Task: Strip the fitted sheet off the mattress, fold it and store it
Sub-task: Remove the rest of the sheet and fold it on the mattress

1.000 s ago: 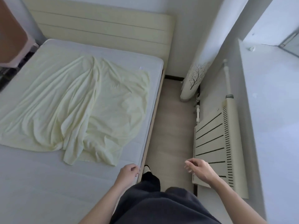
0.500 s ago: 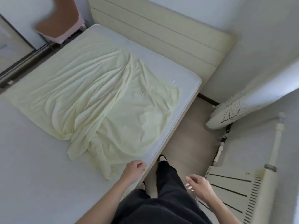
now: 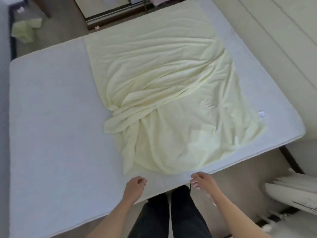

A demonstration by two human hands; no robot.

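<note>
Right, pale yellow fitted sheet lies loose and rumpled on the white mattress, its near edge bunched toward six o'clock. Left hand hovers over the mattress edge, fingers loosely curled, holding nothing. Right hand at five o'clock, likewise loosely curled and empty, just short of the sheet.

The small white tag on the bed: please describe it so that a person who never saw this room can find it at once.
Start from the bare white mattress with the pale yellow sheet lying rumpled on it. Follow the sheet's edge on the headboard side towards the mattress corner nearest the person. The small white tag lies there, the only bright square patch at that edge.
</note>
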